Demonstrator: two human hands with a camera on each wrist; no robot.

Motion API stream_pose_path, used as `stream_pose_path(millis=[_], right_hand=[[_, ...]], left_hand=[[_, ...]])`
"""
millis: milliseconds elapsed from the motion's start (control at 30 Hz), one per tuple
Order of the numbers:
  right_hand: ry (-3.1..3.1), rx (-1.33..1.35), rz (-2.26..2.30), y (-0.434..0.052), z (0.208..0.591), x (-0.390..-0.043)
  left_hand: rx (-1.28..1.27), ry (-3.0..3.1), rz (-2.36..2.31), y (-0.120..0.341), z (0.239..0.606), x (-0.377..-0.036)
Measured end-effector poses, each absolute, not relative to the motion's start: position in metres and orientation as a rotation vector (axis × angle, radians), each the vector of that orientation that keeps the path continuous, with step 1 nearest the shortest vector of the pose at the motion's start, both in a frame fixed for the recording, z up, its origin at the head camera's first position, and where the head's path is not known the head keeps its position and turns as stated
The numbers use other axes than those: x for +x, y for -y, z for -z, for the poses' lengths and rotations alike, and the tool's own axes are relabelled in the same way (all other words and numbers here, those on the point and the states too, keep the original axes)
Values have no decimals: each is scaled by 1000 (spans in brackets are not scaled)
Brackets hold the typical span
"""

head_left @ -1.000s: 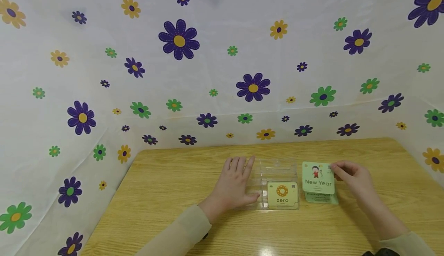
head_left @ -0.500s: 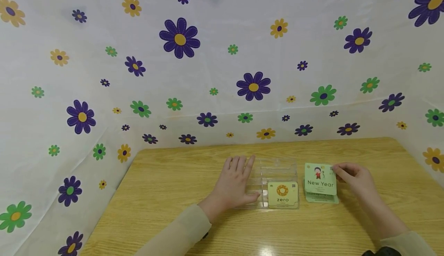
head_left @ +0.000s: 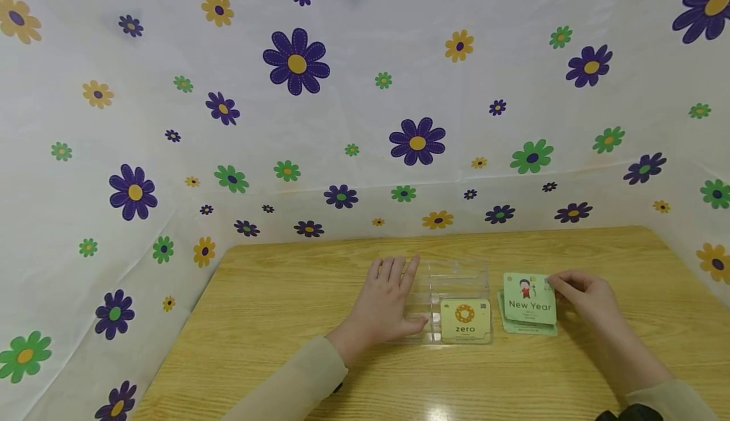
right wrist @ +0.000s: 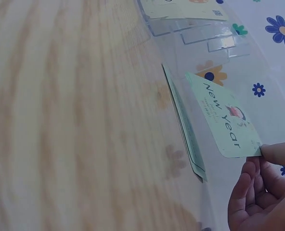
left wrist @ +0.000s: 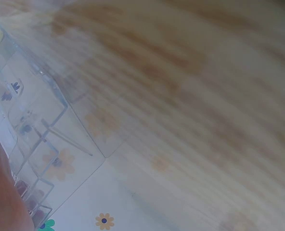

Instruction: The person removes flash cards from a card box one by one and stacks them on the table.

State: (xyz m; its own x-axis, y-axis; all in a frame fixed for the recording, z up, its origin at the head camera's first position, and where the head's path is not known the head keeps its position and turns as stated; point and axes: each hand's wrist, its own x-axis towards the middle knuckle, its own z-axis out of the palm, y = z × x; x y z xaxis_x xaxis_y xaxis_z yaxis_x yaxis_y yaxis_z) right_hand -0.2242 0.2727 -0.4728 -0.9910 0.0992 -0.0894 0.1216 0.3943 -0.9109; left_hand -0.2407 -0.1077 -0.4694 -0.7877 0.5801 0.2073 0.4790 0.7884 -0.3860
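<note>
Between thumb and fingers my right hand (head_left: 586, 294) pinches the upper right corner of a green "New Year" card (head_left: 529, 299). Beneath that card lies a small stack of green cards (right wrist: 183, 122) on the table; in the right wrist view the held card stands tilted and apart from them. My left hand (head_left: 384, 299) lies with fingers straight across the left part of a clear plastic card holder (head_left: 458, 284). A yellow "zero" card (head_left: 464, 321) sits in the front right compartment of the holder. Only an edge of my left hand (left wrist: 5, 192) shows in the left wrist view.
The holder and cards are on a wood-grain table (head_left: 274, 307). Behind and beside the table hangs a white cloth (head_left: 348, 110) printed with purple, orange and green flowers. The green stack lies just right of the holder.
My right hand has shifted the "New Year" card slightly right and toward me, so it covers more of the stack's print. My left hand and the holder stay in place.
</note>
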Motion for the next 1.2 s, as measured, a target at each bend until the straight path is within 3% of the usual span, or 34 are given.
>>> stream_pose_path(millis=[1200], right_hand=[[-2675, 163, 1546, -273, 481, -230]], left_hand=[[-817, 2646, -429, 108, 468, -239]])
